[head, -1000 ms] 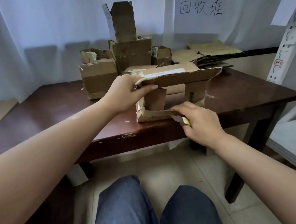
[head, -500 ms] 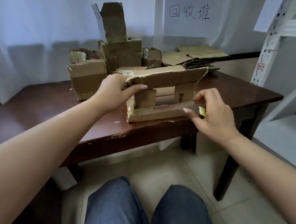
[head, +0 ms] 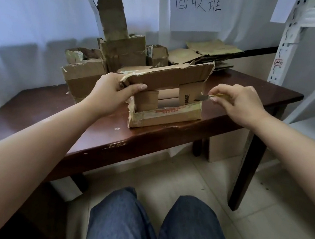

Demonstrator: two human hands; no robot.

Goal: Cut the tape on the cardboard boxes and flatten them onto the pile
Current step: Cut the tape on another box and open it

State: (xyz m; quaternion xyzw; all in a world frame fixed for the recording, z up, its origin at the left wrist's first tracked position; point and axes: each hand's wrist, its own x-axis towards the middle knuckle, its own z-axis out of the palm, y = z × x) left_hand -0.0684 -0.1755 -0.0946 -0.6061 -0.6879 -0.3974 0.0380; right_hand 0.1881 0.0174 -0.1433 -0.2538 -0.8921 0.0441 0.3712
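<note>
— Since a second ago the right hand is no longer working low at the front flap; it is now raised at the right end of the box, pinching a small knife between thumb and fingertips, blade pointing left at the box's right corner.

— And the other one?

— Still the same: the left hand is gripping the left end of the raised top flap, thumb across its front, steadying it.

— Where is the box sitting?

— It is standing at the front edge of the bench, toward its right half. More boxes are waiting behind it toward the back edge, and the flattened pile is lying at the back right corner, under a paper sign.

— So what does the shift mean?

— I would judge the front seam is dealt with and the blade is lining up on the tape at the right corner. Flattening is not yet done; the box is keeping its shape.
</note>
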